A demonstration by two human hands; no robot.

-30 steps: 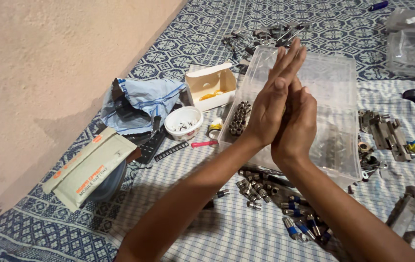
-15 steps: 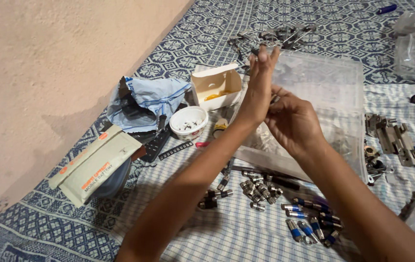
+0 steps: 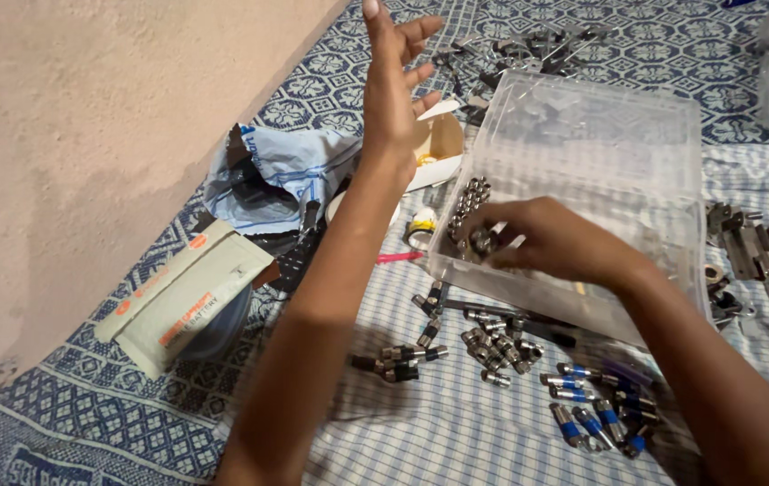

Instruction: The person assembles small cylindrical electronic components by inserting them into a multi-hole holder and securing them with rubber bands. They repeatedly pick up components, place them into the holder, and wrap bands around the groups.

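— Clear plastic box, that's the biggest thing down there, isn't it? Where does it sit?

— On the blue patterned cloth spread over the floor, just right of the middle, lid off. A row of small metal connectors stands inside along its near-left wall.

— And the hands?

— The right hand is down inside the box at that near-left corner, its fingers pinched narrow around a few of those connectors; exactly how many I can't tell. The left hand is lifted up in the air, above the cloth and well apart from the box, fingers spread wide, holding nothing.

— What's to the left of it all?

— A crumpled blue plastic bag near the wall, and in front of it a pale padded pouch with orange print. Between the bag and the box there's a small open cardboard box, partly behind the raised wrist.

— Smaller bits?

— Grey metal brackets to the right of the clear box. In front of it, loose on the checked cloth: a scatter of silver connectors, then a cluster with blue bands nearer the right forearm, and a few dark ones under the left arm. A thin pink tool lies just beside the box's left wall.
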